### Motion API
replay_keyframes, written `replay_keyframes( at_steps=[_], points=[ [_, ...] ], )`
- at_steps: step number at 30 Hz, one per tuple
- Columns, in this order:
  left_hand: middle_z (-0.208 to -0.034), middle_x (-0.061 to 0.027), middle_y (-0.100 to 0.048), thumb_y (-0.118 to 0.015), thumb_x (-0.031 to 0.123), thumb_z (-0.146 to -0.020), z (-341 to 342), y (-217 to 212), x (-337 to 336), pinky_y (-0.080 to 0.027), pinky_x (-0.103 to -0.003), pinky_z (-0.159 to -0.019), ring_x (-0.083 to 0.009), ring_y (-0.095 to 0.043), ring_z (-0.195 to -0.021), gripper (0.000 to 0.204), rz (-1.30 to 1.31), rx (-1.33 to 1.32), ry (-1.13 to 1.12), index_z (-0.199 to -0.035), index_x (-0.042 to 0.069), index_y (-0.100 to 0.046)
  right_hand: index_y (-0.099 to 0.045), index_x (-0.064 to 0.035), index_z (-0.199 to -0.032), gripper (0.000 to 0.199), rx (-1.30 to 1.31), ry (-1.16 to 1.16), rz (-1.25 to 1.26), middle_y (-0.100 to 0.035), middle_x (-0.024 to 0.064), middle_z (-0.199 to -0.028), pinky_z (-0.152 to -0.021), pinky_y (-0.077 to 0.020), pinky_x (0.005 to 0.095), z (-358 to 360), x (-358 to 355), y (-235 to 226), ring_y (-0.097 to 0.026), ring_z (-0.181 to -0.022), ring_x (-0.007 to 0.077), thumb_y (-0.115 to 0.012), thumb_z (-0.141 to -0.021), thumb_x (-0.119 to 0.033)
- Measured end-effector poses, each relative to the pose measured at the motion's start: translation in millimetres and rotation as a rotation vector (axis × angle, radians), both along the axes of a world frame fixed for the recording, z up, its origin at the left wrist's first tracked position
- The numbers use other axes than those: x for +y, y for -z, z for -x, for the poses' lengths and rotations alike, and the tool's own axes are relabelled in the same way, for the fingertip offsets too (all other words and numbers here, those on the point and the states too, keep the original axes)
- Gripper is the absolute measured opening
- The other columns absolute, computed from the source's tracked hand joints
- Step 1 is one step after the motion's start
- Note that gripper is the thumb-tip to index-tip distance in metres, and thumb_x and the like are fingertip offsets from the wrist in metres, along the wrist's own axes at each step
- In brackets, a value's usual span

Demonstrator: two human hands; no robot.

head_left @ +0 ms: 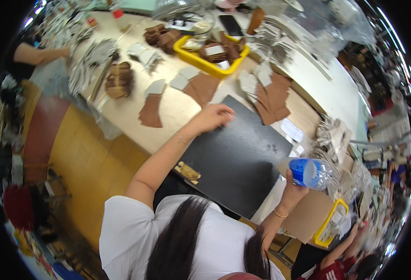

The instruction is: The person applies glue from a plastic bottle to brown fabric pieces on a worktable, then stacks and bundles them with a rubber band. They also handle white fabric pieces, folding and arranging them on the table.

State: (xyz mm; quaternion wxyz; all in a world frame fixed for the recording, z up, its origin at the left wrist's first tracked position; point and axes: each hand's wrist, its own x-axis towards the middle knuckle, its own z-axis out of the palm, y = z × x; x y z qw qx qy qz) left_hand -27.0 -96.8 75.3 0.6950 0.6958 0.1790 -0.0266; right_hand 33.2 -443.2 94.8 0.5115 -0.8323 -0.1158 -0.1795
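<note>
My right hand (295,190) is wrapped round a clear plastic bottle (310,172) with a blue label. The bottle is tilted nearly onto its side, over the right edge of a black board (236,154). Above the board's far left part is my left hand (212,117), its fingers curled in and somewhat blurred; whatever they may hold is hidden. Past that hand, brown pieces with pale grey ends lie fanned out, one group (201,88) just beyond it and another (273,95) farther right. A smaller brown fan (152,109) rests to its left.
A yellow basket (205,65) with brown bundles stands at the back, near a black phone (231,25). Tied brown stacks (119,80) and grey piles (93,60) occupy the left. Another person's arm (42,53) reaches in there. A cardboard piece (308,214) and second yellow basket (330,224) sit right.
</note>
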Motion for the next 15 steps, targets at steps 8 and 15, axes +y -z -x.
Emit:
replay_keyframes(
  at_steps=[8,15],
  points=[
    [-0.100,-0.0205,-0.060,-0.072,0.019,-0.079,121.3,39.1,118.9,-0.045,-0.042,-0.089,-0.0362,-0.056,-0.099,0.031,-1.149,0.255,-0.852,-0.102,-0.002,-0.067,-0.046,0.0034,-0.129,0.071,0.123,-0.316,-0.214,-0.056,0.0171,-0.126,-0.100,-0.0440,0.0380,1.1,41.1,-3.6,-0.056,-0.113,0.0255,-0.082,-0.069,-0.002],
    [-0.099,-0.0182,-0.061,-0.074,0.016,-0.076,116.8,30.5,111.0,-0.047,-0.043,-0.084,-0.0358,-0.057,-0.097,0.025,-1.163,0.225,-0.864,-0.094,0.000,-0.067,-0.043,0.0027,-0.132,0.076,0.141,-0.374,-0.282,-0.057,0.0172,-0.127,-0.100,-0.0446,0.0384,14.6,60.2,-19.5,-0.055,-0.114,0.0255,-0.083,-0.067,-0.001]
  ],
)
